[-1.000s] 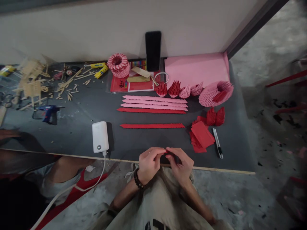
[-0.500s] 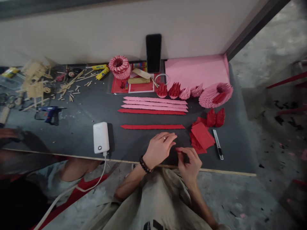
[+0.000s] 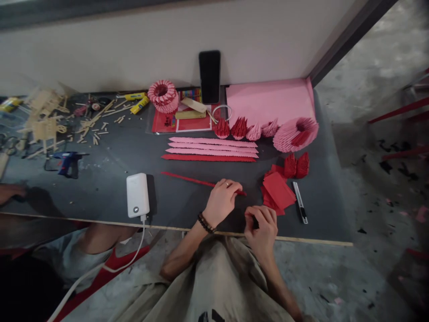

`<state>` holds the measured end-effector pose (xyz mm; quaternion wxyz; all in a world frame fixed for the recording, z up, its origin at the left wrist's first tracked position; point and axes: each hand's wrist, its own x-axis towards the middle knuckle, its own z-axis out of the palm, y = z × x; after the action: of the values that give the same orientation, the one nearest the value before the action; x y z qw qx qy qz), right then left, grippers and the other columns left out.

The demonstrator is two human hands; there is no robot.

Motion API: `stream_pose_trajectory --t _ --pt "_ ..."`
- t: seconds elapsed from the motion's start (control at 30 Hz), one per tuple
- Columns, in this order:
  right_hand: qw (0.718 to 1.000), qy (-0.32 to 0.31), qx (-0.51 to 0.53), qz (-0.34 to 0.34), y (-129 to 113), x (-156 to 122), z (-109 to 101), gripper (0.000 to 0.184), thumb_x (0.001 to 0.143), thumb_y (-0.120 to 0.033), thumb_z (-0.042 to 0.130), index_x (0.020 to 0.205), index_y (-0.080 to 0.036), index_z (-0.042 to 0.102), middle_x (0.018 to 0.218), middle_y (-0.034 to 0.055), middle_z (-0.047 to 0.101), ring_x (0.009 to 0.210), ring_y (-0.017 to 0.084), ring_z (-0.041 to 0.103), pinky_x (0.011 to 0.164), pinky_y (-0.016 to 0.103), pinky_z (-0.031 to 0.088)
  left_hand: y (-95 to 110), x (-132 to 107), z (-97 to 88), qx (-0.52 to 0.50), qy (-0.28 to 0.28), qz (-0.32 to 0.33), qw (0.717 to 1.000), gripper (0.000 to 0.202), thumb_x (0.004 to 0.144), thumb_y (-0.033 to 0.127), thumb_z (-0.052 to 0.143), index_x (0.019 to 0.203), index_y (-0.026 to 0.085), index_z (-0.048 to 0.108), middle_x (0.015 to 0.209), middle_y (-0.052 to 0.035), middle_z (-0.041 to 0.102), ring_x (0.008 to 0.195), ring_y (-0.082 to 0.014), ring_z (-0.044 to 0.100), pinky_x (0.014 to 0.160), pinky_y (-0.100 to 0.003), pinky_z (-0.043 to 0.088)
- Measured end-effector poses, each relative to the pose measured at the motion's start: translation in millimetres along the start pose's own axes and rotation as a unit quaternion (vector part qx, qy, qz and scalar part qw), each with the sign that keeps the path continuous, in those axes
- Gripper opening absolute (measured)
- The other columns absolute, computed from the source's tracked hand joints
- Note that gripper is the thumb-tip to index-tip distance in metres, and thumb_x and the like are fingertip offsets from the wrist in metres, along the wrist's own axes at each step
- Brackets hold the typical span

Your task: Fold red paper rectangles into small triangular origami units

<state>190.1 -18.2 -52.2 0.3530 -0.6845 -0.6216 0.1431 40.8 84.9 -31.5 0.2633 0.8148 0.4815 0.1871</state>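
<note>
My left hand [image 3: 222, 200] grips the right end of a red folded-paper strip [image 3: 187, 178], which it has raised at a slant off its earlier line. Close by on the right, my right hand [image 3: 262, 224] is closed in a pinch; a small red paper piece between its fingertips is mostly hidden. Above them lie several pink paper strips [image 3: 212, 148] and another red strip [image 3: 208, 158], all side by side. A loose stack of red paper slips [image 3: 279, 191] sits beyond my right hand, with a box cutter [image 3: 300, 203] beside it.
Red folded-paper bundles [image 3: 296, 165], a pink folded-paper piece [image 3: 295, 135] and pink sheets [image 3: 271, 100] are at the right. A phone [image 3: 210, 77] leans on the wall. Leftward are a white power bank [image 3: 137, 195], a glue gun [image 3: 67, 162], wood sticks [image 3: 97, 120] and another person's hand [image 3: 11, 193].
My left hand has taken hold of the lone red strip, tilting it and drawing its right end toward me. My right hand stays pinched near the table edge. The view has shifted slightly.
</note>
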Motion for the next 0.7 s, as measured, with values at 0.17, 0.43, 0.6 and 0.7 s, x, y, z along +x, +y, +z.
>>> stream_pose_trajectory --t 0.17,0.43,0.6,0.7 --pt "1.0 -0.013 0.014 0.023 4 3 -2 0.011 0.09 -0.023 0.068 0.095 -0.026 0.077 0.093 0.0023 0.074 0.089 0.019 0.061 0.083 0.034 0.049 -6 -34 -3.2 0.01 0.008 0.03 0.999 0.032 0.093 0.004 0.06 0.11 0.026 0.075 0.101 -0.003 0.076 0.101 -0.0215 0.064 0.094 -0.037 0.055" --pt "0.998 -0.006 0.03 0.048 4 13 -1 0.011 0.092 -0.028 0.069 0.096 -0.027 0.08 0.093 0.0005 0.079 0.086 0.017 0.068 0.083 0.031 0.052 -10 -41 16.2 -0.066 0.088 0.043 0.993 0.018 0.096 0.016 0.064 0.104 0.024 0.079 0.096 -0.0037 0.079 0.095 -0.0193 0.068 0.09 -0.034 0.06" --pt "0.997 -0.005 0.01 0.074 8 16 1 0.013 0.092 -0.025 0.066 0.092 -0.026 0.079 0.09 0.0002 0.078 0.085 0.017 0.066 0.081 0.03 0.051 -9 -43 24.8 -0.051 0.096 0.049 0.993 0.031 0.095 0.007 0.059 0.113 0.025 0.078 0.099 -0.0044 0.078 0.1 -0.0209 0.068 0.095 -0.037 0.059" --pt "0.996 -0.01 0.009 0.084 9 17 3 0.012 0.091 -0.024 0.066 0.091 -0.025 0.078 0.089 -0.0005 0.078 0.084 0.017 0.066 0.078 0.029 0.05 -10 -42 28.8 -0.078 0.118 0.051 0.989 0.03 0.095 0.006 0.058 0.11 0.023 0.078 0.097 -0.0042 0.078 0.099 -0.0198 0.068 0.094 -0.037 0.059"
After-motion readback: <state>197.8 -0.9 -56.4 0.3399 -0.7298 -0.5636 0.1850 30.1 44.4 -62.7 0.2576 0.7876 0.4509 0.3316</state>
